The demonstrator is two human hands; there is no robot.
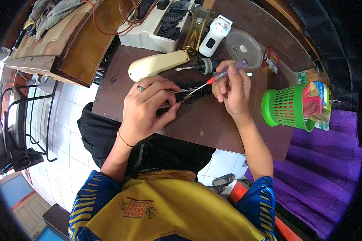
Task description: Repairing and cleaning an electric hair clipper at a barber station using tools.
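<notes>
My left hand (147, 106), with a ring on one finger, pinches a small dark device part (189, 93) down against the brown table (213, 124). My right hand (233, 88) grips a screwdriver (223, 73) with a clear handle and red collar. Its metal tip angles down-left and meets the dark part between my two hands.
A cream plastic housing (159, 64) and a second black-handled screwdriver (201, 66) lie just behind my hands. Further back are a white clipper (215, 36), an amber bottle (196, 28), a clear lid (244, 48) and a white power strip (149, 32). A green basket (287, 106) with combs stands right.
</notes>
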